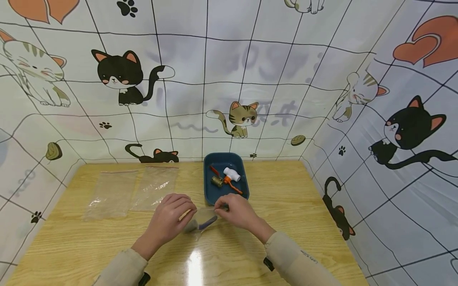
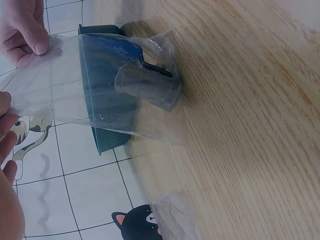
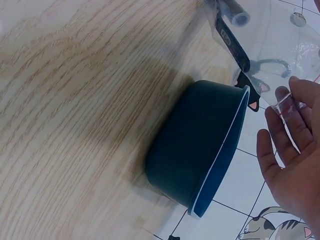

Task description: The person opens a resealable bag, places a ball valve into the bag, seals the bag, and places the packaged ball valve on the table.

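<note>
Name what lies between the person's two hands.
In the head view, a clear bag spans between the left hand and right hand; the left wrist view shows a grey fitting with a blue handle inside.

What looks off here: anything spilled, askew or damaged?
Nothing stands out. The left hand and right hand hold the clear bag with the grey valve inside; the white valve and brass valve sit in the blue tray, and two other bags lie flat on the table.

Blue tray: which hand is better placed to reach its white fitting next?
Probably the right hand: near the blue tray, it is closer to the white fitting than the left hand. Both hold one bag.
</note>
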The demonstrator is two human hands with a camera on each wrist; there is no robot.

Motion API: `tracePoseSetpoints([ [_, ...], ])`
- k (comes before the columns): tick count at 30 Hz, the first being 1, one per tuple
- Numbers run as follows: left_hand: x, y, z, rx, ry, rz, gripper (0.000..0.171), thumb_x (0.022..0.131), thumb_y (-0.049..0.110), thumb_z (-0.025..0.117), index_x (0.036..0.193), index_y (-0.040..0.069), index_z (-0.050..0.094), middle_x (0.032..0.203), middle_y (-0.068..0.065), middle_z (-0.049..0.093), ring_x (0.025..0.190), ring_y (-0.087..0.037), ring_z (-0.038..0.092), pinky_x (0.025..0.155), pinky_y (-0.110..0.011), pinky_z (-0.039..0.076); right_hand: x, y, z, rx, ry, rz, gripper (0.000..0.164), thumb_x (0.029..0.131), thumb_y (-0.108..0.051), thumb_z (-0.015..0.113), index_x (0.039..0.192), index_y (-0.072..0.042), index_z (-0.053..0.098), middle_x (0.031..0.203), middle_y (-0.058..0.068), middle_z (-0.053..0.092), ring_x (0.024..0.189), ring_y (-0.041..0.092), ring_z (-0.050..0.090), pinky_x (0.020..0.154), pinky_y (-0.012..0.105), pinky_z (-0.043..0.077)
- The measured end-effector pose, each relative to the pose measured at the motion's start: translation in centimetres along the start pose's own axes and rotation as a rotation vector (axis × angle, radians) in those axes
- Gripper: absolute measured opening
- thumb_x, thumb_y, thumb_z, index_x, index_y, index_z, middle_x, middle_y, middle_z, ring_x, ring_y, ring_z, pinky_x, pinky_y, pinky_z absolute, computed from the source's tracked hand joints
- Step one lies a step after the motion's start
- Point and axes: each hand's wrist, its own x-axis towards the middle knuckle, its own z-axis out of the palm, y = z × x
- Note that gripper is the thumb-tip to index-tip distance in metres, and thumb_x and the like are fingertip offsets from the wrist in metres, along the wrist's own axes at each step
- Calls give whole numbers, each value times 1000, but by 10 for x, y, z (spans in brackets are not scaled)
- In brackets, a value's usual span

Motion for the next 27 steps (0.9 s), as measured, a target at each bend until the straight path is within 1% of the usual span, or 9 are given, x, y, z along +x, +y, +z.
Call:
tracePoseSetpoints([
  [5, -1, 1, -1, 3, -24, -27, 8, 81, 18, 78, 86, 19, 72, 87, 6, 72, 94, -15, 65, 89, -37, 49, -1, 2, 0, 9, 7, -3, 6, 92, -25, 69, 94, -21, 73, 92, -11, 70, 89, 7, 64, 81, 27, 53],
  [9, -1, 0, 0, -1, -16, -26, 10, 79, 18, 79, 86, 19, 72, 87, 6, 72, 94, -15, 65, 88, -37, 49, -2, 3, 0, -2, 10, -11, 7, 92, -27, 67, 92, -21, 72, 92, -11, 71, 89, 7, 64, 81, 27, 53],
  [13, -1, -1, 1, -3, -12, -28, 10, 79, 18, 79, 86, 19, 72, 87, 6, 72, 94, -14, 65, 88, -36, 49, -1, 5, 1, -2, 3, -7, 9, 93, -28, 67, 93, -21, 72, 92, -11, 71, 89, 6, 63, 81, 27, 54],
  [20, -3, 0, 1, -9, 0, -14, 5, 83, 20, 76, 85, 18, 72, 86, 7, 72, 93, -14, 65, 88, -36, 49, -2, 6, 1, -4, -28, 15, 7, 93, -29, 67, 94, -23, 72, 92, -13, 69, 89, 3, 61, 83, 27, 53],
  [27, -3, 0, 0, -10, -8, -28, 5, 87, 23, 72, 86, 19, 72, 88, 7, 72, 94, -14, 65, 89, -36, 48, -3, 8, 1, -18, -9, -1, 8, 93, -29, 67, 94, -24, 72, 91, -15, 69, 89, 2, 61, 83, 27, 53],
])
